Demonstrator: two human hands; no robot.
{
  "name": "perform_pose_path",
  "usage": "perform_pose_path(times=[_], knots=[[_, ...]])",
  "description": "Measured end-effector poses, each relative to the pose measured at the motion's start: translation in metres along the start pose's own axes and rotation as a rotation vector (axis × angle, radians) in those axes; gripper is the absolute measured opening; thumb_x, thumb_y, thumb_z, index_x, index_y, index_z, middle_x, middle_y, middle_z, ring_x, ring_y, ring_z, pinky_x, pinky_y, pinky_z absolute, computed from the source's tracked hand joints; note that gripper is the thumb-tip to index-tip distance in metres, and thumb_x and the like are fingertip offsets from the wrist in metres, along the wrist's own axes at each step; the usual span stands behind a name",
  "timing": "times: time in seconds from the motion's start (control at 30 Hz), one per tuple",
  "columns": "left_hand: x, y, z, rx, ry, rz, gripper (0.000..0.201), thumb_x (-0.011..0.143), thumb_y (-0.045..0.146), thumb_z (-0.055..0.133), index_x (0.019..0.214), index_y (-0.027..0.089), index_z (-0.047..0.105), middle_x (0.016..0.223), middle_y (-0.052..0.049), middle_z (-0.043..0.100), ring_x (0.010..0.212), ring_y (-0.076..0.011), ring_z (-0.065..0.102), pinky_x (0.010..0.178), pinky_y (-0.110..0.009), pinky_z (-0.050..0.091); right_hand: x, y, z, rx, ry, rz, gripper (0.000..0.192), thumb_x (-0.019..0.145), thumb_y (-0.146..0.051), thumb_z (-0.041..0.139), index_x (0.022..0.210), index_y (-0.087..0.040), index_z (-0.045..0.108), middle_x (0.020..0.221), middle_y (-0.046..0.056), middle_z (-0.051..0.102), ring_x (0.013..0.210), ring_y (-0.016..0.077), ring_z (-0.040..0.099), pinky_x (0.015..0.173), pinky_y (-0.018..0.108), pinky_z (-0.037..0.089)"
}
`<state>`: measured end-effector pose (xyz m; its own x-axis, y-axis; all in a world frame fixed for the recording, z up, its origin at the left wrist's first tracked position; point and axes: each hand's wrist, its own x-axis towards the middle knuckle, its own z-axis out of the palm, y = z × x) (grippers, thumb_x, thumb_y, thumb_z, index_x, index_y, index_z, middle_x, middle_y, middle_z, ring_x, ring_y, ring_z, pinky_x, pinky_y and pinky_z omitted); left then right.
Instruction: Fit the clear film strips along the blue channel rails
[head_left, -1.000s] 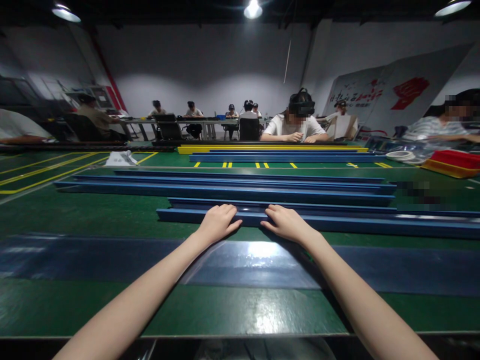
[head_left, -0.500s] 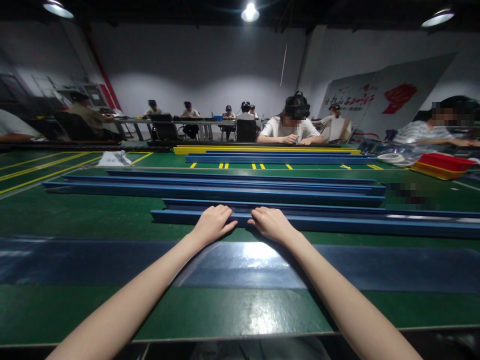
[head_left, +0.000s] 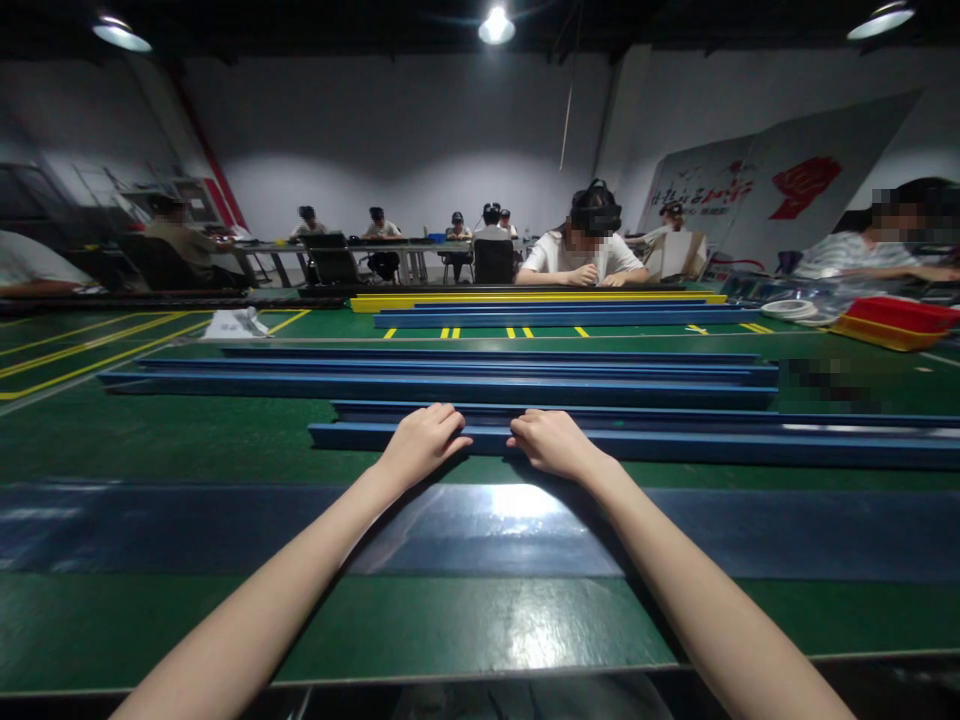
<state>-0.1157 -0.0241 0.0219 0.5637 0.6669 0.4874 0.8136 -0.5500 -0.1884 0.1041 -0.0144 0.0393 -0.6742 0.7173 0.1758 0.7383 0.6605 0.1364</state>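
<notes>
A long green bench [head_left: 187,440] runs under ceiling lamps, other people seated beyond. Both arms stretch forward: the left hand [head_left: 421,443] and right hand [head_left: 553,443] lie palm-down, fingers curled over the nearest blue rail [head_left: 675,443].

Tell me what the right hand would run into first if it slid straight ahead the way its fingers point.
The right hand already rests on the nearest blue rail. Straight ahead, it would probably meet the second blue rail lying just behind, though the gap between them is hard to judge.

Dim hall, overhead lamps, tabletop glare
</notes>
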Motion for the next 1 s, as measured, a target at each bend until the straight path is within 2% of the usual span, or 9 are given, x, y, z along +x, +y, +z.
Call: perform_pose_path(times=[0.23, 0.57, 0.7, 0.83, 1.0], knots=[[-0.001, -0.005, -0.003, 0.011, -0.001, 0.005, 0.022, 0.082, 0.039, 0.052, 0.080, 0.017, 0.054, 0.079, -0.002, 0.059, 0.075, -0.0150, 0.054, 0.064, -0.025, 0.039, -0.009, 0.009, -0.004, -0.039, -0.030, 0.036, 0.023, 0.085, -0.027, 0.042, 0.077, -0.016, 0.060, 0.081, 0.007, 0.065, 0.074, 0.0166, 0.059, 0.055, 0.024, 0.028], [-0.004, -0.013, 0.004, 0.024, -0.076, -0.003, 0.028, 0.085, 0.042, 0.047, 0.077, 0.017, 0.055, 0.077, -0.002, 0.061, 0.074, -0.0152, 0.056, 0.062, -0.024, 0.038, -0.019, 0.020, -0.006, -0.063, -0.057, 0.094, 0.025, 0.084, -0.027, 0.039, 0.073, -0.016, 0.059, 0.080, 0.007, 0.066, 0.072, 0.0168, 0.060, 0.054, 0.026, 0.026], [-0.007, -0.012, 0.010, 0.038, -0.089, -0.003, 0.029, 0.088, 0.040, 0.040, 0.079, 0.017, 0.056, 0.076, -0.003, 0.061, 0.073, -0.0148, 0.056, 0.061, -0.023, 0.037, -0.020, 0.019, -0.005, -0.051, -0.047, 0.107, 0.028, 0.085, -0.032, 0.039, 0.073, -0.017, 0.059, 0.081, 0.007, 0.065, 0.073, 0.0167, 0.059, 0.055, 0.026, 0.027], [-0.008, -0.011, 0.013, 0.045, -0.095, 0.000, 0.030, 0.090, 0.039, 0.037, 0.082, 0.017, 0.056, 0.077, -0.003, 0.061, 0.073, -0.0152, 0.056, 0.061, -0.024, 0.037, -0.016, 0.012, 0.001, -0.041, -0.009, 0.091, 0.032, 0.087, -0.040, 0.037, 0.082, -0.017, 0.058, 0.084, 0.007, 0.065, 0.077, 0.0172, 0.059, 0.057, 0.025, 0.029], [-0.007, -0.011, 0.014, 0.046, -0.093, -0.005, 0.030, 0.090, 0.040, 0.036, 0.083, 0.018, 0.056, 0.077, -0.003, 0.061, 0.074, -0.0156, 0.056, 0.061, -0.024, 0.038, -0.008, 0.003, 0.014, -0.037, 0.059, 0.105, 0.031, 0.089, -0.039, 0.037, 0.086, -0.016, 0.057, 0.086, 0.008, 0.065, 0.078, 0.0159, 0.059, 0.059, 0.024, 0.030]])
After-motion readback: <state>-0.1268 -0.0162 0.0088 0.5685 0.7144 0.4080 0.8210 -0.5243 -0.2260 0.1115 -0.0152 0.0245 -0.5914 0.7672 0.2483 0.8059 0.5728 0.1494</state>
